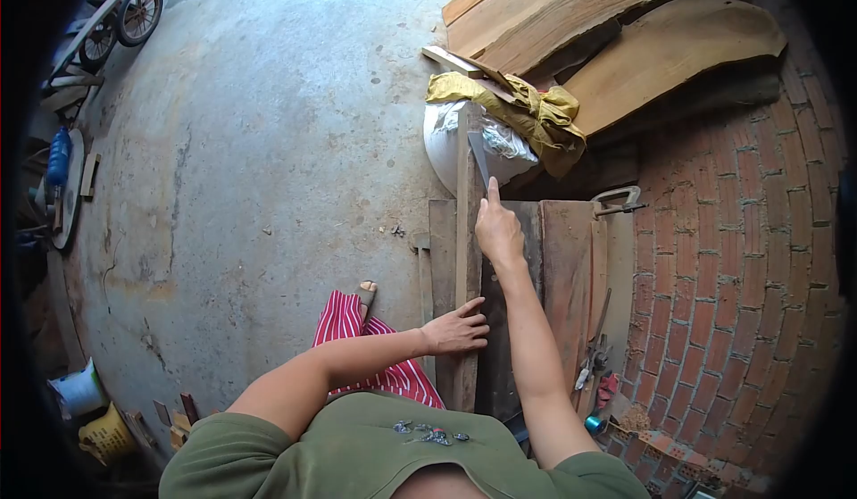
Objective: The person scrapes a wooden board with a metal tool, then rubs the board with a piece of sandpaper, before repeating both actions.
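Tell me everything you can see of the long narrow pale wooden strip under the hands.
The long narrow pale wooden strip looks like bare wood and runs straight away from the person along a worn wooden workbench. The left hand rests flat on its near part, fingers spread. Farther along, the right hand holds a grey metal blade against its right edge. Its far end overlaps a white sack.

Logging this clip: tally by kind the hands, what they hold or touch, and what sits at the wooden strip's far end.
2 hands: left hand, right hand
1 narrow wooden strip
1 grey blade
1 white sack
1 yellow cloth
Total: 6
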A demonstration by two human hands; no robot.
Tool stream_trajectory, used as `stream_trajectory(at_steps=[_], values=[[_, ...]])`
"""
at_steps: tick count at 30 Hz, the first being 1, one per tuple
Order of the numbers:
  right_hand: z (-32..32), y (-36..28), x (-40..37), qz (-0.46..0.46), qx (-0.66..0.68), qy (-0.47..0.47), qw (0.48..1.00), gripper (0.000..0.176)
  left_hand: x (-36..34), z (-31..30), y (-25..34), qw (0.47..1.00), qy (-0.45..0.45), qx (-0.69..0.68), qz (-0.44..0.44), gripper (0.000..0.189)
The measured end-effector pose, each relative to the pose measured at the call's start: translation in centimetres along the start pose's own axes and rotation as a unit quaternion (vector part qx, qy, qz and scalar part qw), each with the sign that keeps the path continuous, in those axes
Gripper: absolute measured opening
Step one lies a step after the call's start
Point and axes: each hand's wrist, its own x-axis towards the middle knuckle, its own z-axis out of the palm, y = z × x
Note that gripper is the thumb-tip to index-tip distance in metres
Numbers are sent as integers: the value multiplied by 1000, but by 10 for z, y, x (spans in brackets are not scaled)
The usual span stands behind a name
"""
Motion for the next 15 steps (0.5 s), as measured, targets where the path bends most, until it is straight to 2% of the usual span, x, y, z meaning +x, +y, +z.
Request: stream_trajectory(at_steps=[3,9,13,15], values=[[2,5,-14,15,-17,-32,999,55,-1,4,0,1000,16,0,1,18],[-6,-11,55,-11,26,19,999,55,1,0,0,1000,-11,15,-8,18],[-2,2,3,6,13,6,1000,55,1,3,0,1000,-16,14,-10,20],[-1,7,-25,33,2,-42,999,55,1,2,-1,1000,-6,13,-9,21]])
